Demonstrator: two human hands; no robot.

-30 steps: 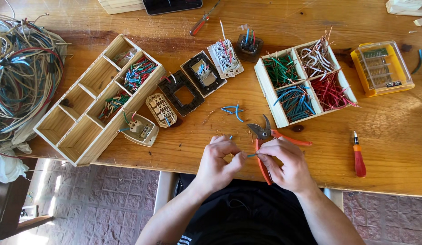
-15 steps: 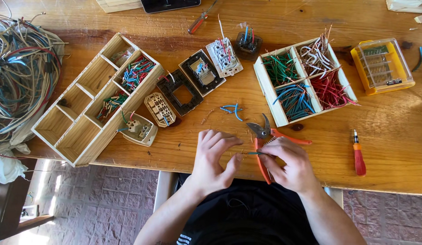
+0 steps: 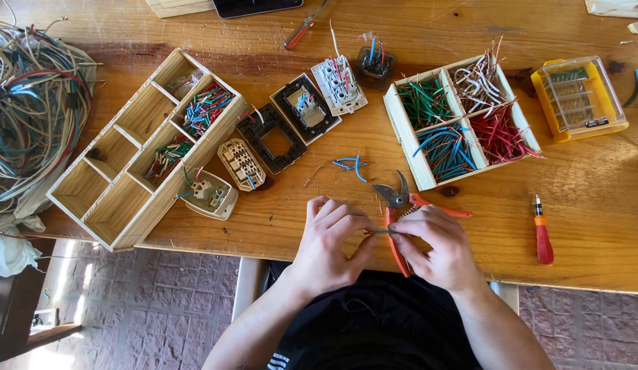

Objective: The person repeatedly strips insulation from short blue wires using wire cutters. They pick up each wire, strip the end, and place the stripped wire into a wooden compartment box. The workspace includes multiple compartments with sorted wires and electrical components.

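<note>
Both of my hands meet at the near edge of the wooden table [image 3: 593,205]. My left hand [image 3: 330,241] and my right hand [image 3: 432,243] pinch the two ends of a short green wire [image 3: 380,233] between their fingertips. Orange-handled cutters [image 3: 400,202] lie on the table under my right hand, jaws pointing away from me. A few blue wire pieces [image 3: 352,164] lie just beyond the cutters.
A four-part tray [image 3: 404,130] holds green, white, blue and red wire pieces. A long wooden divider box [image 3: 127,199] sits at left beside a wire tangle [image 3: 31,109]. Switch and socket parts [image 3: 278,133], a yellow bit case [image 3: 579,96] and a red screwdriver [image 3: 542,240] lie around.
My left hand's fingers have closed back onto the wire after spreading slightly. Both hands stay over the same spot by the cutters.
</note>
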